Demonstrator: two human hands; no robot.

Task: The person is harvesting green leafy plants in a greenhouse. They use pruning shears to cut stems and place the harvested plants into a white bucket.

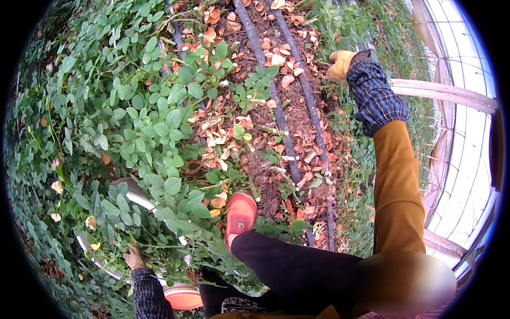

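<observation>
My left hand (135, 257), in a worn light glove with a dark checked sleeve cover, is closed around leafy green stems (159, 248) at the lower left. A large white hoop-like rim (139, 199) shows partly beneath the foliage there. Near the upper right my right hand (339, 65), in a yellow glove with a blue checked sleeve cover, reaches down beside the plants at the edge of the bed. Its fingertips are hidden, so I cannot tell whether it holds anything. Pale rose blooms (91, 222) stand among the leaves at the left.
Dark drip hoses (281, 115) run along the soil, among fallen petals (279, 60) and cut rose stumps (255, 191). A red shoe (241, 213) rests on the bed. An orange-red bucket-like container (184, 298) sits below. A pale frame bar (442, 93) stands at the right.
</observation>
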